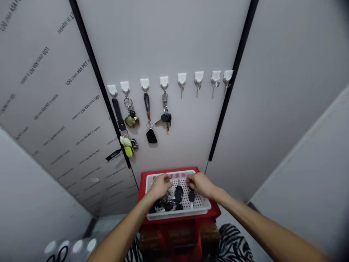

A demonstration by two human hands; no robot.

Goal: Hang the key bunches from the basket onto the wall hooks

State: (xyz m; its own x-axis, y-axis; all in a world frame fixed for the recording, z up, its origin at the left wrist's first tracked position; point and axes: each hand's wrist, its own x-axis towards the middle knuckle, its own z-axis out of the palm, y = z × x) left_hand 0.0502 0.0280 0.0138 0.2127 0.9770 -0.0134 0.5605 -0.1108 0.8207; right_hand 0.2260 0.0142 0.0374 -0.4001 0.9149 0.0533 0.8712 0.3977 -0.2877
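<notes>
A white perforated plastic basket [205,208] holds several key sets, with a pile of dark keys and fobs [169,206] at its left front. Over the basket's left half is my left hand [161,186], its fingers slightly bent and apart above the pile. My right hand [201,183] is closed at the basket's right side, fingertips pinched at the ring of a key with a black head [191,197]. Its blade points toward me. Between my hands lies a black fob [179,193].
The basket rests on a red cloth-like surface [143,187]. White wall hooks [182,79] run in a row above. Hanging at the left are a strap keychain [118,114], a turtle-like keychain [132,120], a black fob on a braided loop [151,135] and keys [165,118]. Scissor handles [61,253] show lower left.
</notes>
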